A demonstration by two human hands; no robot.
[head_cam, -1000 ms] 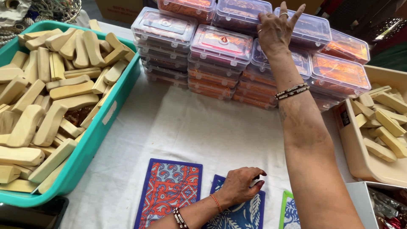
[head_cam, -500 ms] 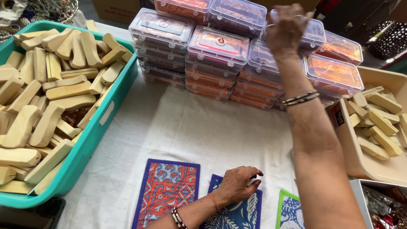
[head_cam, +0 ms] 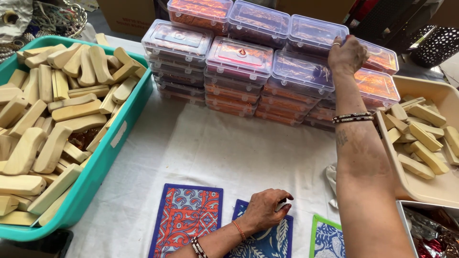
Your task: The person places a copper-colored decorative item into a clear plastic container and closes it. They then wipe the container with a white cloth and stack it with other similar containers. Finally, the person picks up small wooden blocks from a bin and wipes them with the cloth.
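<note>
White cloth; right hand now gripping box

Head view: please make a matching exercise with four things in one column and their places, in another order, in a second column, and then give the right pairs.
Things:
1. teal tub of wooden blocks
2. clear plastic boxes
3. right hand
4. left hand

Places:
A. on a blue patterned mat
B. at the left edge of the table
C. stacked at the far side of the white cloth
D. on top of the box stack

Pairs: 1-B, 2-C, 3-D, 4-A
</note>
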